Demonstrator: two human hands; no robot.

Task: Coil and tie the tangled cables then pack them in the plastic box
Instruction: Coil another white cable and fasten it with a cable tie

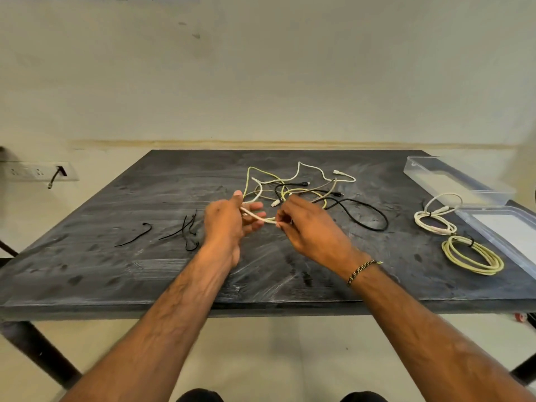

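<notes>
A tangle of white, yellow-green, grey and black cables (pixel 301 187) lies in the middle of the dark table (pixel 116 274). My left hand (pixel 229 221) and my right hand (pixel 304 227) hold a white cable (pixel 259 218) stretched between them, above the table in front of the tangle. The right hand pinches its end; the left holds it across the palm with the thumb up. Two coiled and tied cables lie at the right: a white one (pixel 435 219) and a yellow-green one (pixel 472 255). The clear plastic box (pixel 504 236) stands at the right edge.
Several black ties (pixel 185 230) lie on the table left of my hands. The box's clear lid (pixel 455 181) rests at the back right. A wall socket strip (pixel 37 171) with a plug sits beyond the table's left side.
</notes>
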